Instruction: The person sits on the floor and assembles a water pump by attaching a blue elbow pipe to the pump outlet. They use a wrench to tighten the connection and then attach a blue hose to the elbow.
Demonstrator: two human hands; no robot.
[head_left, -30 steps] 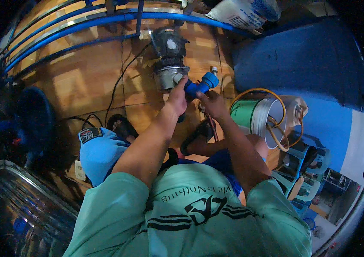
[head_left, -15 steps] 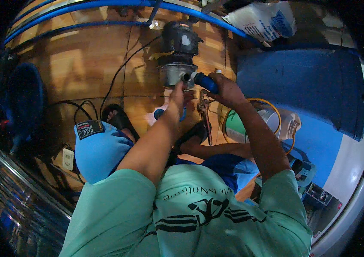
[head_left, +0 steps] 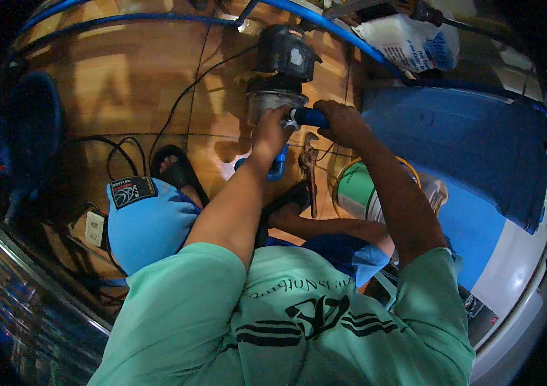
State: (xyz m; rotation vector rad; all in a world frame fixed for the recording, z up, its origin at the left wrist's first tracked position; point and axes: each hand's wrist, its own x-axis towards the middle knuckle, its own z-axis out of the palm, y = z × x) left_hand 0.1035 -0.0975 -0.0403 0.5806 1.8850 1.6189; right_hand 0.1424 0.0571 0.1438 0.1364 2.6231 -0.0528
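A water pump with a black motor [head_left: 286,55] and a round metal housing [head_left: 265,103] stands on the floor ahead of me. My right hand [head_left: 344,125] is closed around a blue pipe fitting [head_left: 311,117], its white end pointing left toward the housing. My left hand [head_left: 271,135] is at the housing's near side, its fingers bent beside that white end. What they pinch is hidden. A pipe wrench [head_left: 309,164], rusty-looking, lies on the floor below the fitting. Partly behind my left wrist is a blue pipe elbow [head_left: 278,166].
To the right, a green and white bucket [head_left: 358,191] lies near a large blue container [head_left: 447,135]. Blue pipes [head_left: 157,18] run along the far side. A black cord [head_left: 177,106] leads from the pump past my sandal [head_left: 180,170]; a socket box [head_left: 94,228] lies left.
The fitting's white end has been brought level with the pump's port, and the fitting lies flatter. My left hand has risen to it, its fingers now bent there. The view has shifted slightly.
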